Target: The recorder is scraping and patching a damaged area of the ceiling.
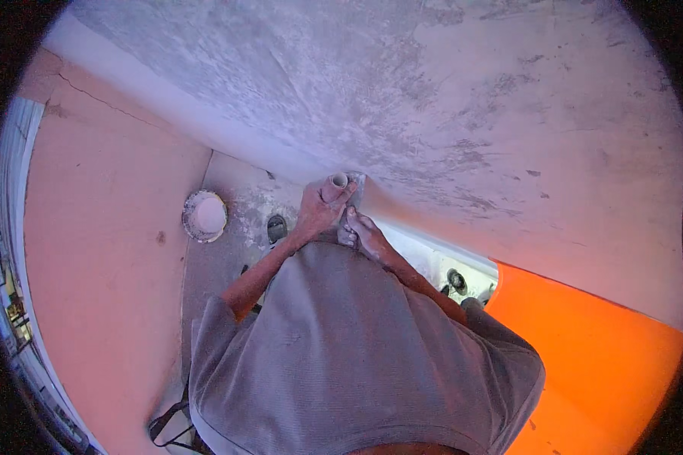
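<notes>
l hand: fingers wrapped round pipe; r hand just beside pipe, fingers curled, can't tell on what. best hold pipe steady, clear of wall.

A room under renovation: patchy wall, splattered floor.

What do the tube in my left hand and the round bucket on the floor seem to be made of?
Tube: probably plastic, perhaps cardboard, matte; its open end shows a pale wall.
Bucket: likely plastic, dull; its smeared rim shows no metallic shine.
</notes>
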The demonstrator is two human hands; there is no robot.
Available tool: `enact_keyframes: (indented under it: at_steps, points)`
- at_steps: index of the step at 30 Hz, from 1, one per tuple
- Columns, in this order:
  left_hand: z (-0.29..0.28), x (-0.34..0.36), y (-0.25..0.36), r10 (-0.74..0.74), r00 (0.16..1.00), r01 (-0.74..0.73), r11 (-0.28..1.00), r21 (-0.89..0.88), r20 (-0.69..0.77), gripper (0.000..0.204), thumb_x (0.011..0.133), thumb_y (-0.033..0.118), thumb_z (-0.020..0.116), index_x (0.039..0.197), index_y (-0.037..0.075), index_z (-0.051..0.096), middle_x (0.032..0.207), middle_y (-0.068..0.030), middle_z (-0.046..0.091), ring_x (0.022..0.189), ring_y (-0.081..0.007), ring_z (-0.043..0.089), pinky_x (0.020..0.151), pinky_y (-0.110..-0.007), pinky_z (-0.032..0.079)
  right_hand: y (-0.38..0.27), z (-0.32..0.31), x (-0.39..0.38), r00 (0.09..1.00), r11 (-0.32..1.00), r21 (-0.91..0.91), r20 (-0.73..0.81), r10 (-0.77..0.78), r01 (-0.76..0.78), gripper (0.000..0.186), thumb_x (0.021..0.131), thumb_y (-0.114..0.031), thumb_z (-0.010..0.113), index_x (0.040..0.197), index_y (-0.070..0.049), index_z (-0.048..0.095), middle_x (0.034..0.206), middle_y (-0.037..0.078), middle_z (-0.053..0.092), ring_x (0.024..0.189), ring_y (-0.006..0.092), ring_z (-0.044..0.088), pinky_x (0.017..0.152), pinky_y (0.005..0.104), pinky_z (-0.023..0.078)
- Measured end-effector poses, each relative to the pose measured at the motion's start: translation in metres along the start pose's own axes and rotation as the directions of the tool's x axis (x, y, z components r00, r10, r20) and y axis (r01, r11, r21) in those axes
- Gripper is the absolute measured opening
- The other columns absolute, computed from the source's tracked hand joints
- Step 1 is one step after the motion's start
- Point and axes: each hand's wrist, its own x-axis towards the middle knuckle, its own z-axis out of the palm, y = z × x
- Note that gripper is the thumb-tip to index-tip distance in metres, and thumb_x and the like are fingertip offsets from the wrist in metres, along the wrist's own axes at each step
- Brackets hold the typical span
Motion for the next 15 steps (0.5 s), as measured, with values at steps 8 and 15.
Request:
enact_keyframes:
  at_steps: [8,15]
  points:
    - [0.001,0.002,0.003,0.179,0.981,-0.178,0.984,0.028,-0.068,0.026,0.089,0.023,0.075,0.085,-0.001,0.066,0.067,-0.0092,0.062,0.064,-0.0101,0.052,0.059,-0.034,0.047,-0.021,0.018,-0.006,1.000,0.998,0.055,-0.007,0.011,-0.011,0.035,0.107,-0.042,0.042,0.087,-0.014,0.044,0.073,-0.005,0.038,0.064,0.0076,0.038,0.059,0.0247,0.033]
    - [0.001,-0.004,0.008,0.044,0.999,-0.046,0.989,-0.143,-0.017,0.032,0.090,0.031,0.074,0.092,-0.001,0.069,0.077,-0.0036,0.068,0.073,-0.0095,0.057,0.067,-0.033,0.049,-0.026,0.038,-0.018,0.999,0.979,0.199,-0.038,-0.021,0.028,0.032,0.106,-0.039,0.046,0.087,-0.014,0.043,0.071,-0.005,0.036,0.061,0.0084,0.037,0.056,0.0254,0.033]
